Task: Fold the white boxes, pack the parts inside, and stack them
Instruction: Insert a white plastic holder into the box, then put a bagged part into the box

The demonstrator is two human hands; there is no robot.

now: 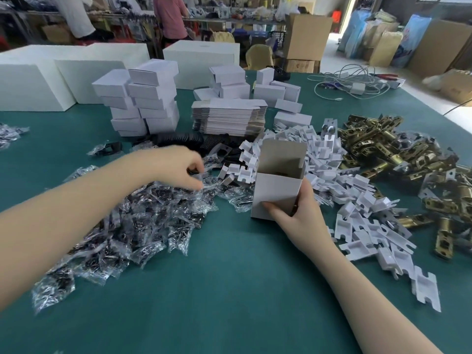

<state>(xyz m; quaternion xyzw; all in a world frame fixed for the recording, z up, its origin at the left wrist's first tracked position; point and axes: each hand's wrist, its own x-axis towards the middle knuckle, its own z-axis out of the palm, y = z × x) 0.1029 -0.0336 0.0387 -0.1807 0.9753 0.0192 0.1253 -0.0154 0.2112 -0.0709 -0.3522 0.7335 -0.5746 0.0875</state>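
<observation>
An open white box (277, 190) stands upright on the green table (229, 290), its top flap raised. My right hand (297, 213) grips its lower part, thumb on the front face. My left hand (178, 166) reaches over the heap of clear plastic bags with dark screws (132, 221) and pinches one bag at the heap's far edge. White cardboard inserts (357, 200) lie in a pile right of the box. Brass latch parts (398, 152) are heaped further right. A stack of flat unfolded boxes (228, 118) sits behind, beside stacked closed white boxes (143, 98).
Black plates (178, 140) lie in a row behind the bags. Large white foam blocks (38, 80) stand at the back left. White cables (350, 83) lie at the back right. People work at benches beyond the table, near brown cartons (306, 37).
</observation>
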